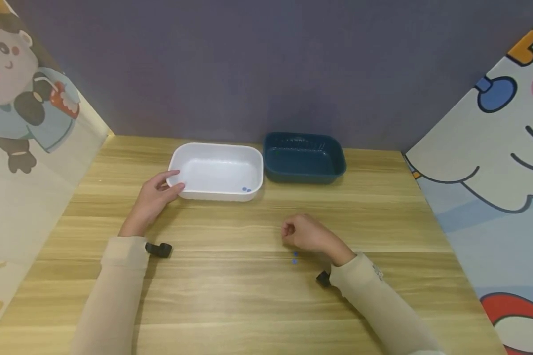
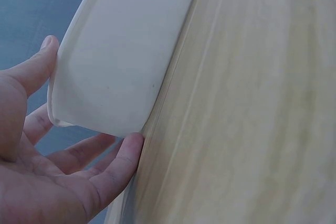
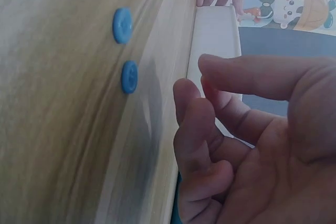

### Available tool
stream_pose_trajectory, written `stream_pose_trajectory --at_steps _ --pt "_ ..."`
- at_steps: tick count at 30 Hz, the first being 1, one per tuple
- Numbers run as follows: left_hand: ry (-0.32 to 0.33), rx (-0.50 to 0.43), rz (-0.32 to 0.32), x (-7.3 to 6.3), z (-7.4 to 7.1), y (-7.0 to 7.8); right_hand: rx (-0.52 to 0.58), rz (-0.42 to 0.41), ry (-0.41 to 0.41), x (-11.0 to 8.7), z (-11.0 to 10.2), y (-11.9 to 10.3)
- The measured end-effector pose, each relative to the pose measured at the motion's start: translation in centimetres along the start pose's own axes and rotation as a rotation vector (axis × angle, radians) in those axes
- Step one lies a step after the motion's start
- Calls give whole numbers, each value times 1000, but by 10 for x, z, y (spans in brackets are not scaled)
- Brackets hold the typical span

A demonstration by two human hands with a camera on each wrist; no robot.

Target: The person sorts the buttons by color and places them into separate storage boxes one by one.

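Note:
A white plastic tray (image 1: 217,196) stands at the back of the table, two small blue buttons (image 1: 246,190) lying in its near right corner. At its left end my left hand (image 1: 154,197) holds the rim and end wall; the left wrist view shows the thumb at the rim and a fingertip low on the wall. My right hand (image 1: 308,234) is above the table, its thumb and index fingertips together and the other fingers curled. No object shows between them; a small one could be hidden. Just below that hand, two blue buttons (image 3: 122,25) lie apart on the wood.
A dark teal tray (image 1: 304,178) stands right of the white one, close against it. Behind both rises a grey-blue panel (image 1: 266,69). Cartoon-printed panels (image 1: 479,236) flank the wooden table (image 1: 231,296) on both sides. Each wrist carries a small black camera (image 1: 160,250).

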State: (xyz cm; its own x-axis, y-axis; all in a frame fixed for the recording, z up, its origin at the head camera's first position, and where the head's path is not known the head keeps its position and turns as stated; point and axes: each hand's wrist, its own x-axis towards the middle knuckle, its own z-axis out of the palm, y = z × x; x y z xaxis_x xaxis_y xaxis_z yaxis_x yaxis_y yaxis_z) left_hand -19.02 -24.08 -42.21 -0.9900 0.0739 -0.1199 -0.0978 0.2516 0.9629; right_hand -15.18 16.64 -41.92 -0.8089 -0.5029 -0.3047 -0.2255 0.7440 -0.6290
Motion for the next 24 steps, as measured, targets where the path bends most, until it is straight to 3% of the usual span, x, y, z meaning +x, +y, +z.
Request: stream_pose_trajectory --at_steps 7,15,24 --pt "8 10 3 10 -4 -19 -27 -41 -37 -4 -1 3" --pt "13 0 8 -2 1 2 -156 -57 -89 -11 -1 6" --pt "22 16 9 13 -3 -24 -285 -47 -177 -19 -3 3"
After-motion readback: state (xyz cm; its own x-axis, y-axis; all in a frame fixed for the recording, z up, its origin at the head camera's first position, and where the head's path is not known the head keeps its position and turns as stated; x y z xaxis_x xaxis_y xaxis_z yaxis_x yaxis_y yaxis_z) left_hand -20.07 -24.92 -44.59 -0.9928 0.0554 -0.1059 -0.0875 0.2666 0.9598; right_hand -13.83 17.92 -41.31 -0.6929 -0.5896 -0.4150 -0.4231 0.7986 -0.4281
